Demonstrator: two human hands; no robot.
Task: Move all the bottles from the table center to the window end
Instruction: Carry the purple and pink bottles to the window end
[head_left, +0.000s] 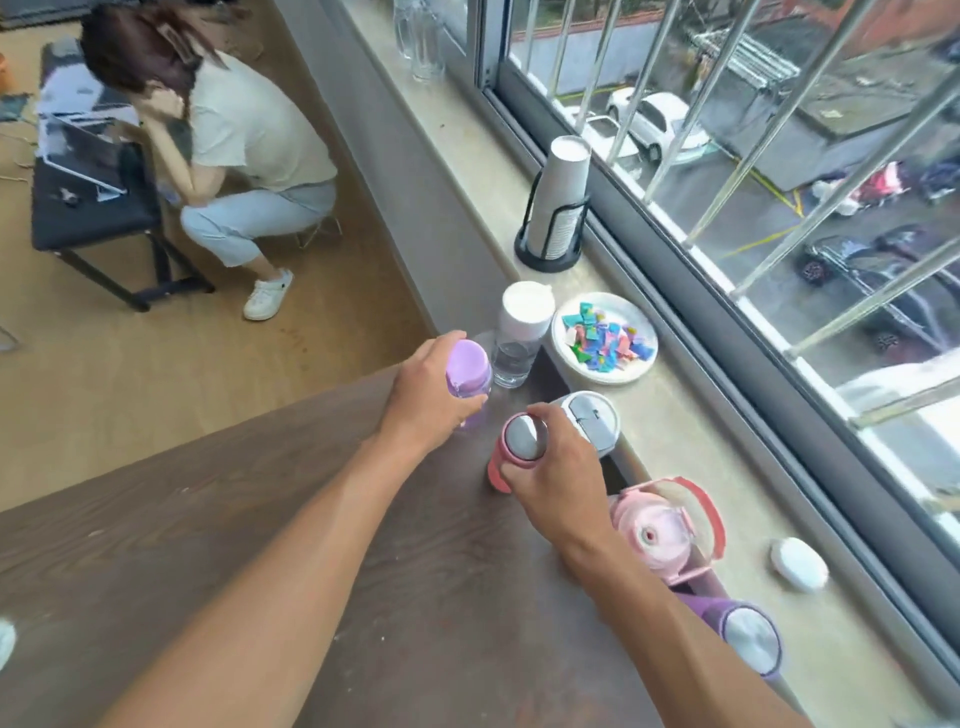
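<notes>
My left hand (426, 395) grips a lilac-capped bottle (469, 370) at the far end of the dark wooden table (260, 519), near the window sill. My right hand (556, 473) is wrapped around a pink bottle with a grey cap (522, 441), just right of the lilac one. A clear bottle with a white cap (521, 332) stands upright beyond them at the table corner. A white-lidded bottle (592, 418) stands behind my right hand. A pale pink bottle with a handle (660, 530) and a purple bottle with a grey cap (748, 642) stand along the window edge to the right.
On the stone sill (675, 447) sit a paper plate of coloured scraps (605, 340), a stack of paper cups in a black holder (561, 202), a small white case (797, 564) and clear glasses (421, 36). A person (234, 156) crouches by a black bench on the floor at left.
</notes>
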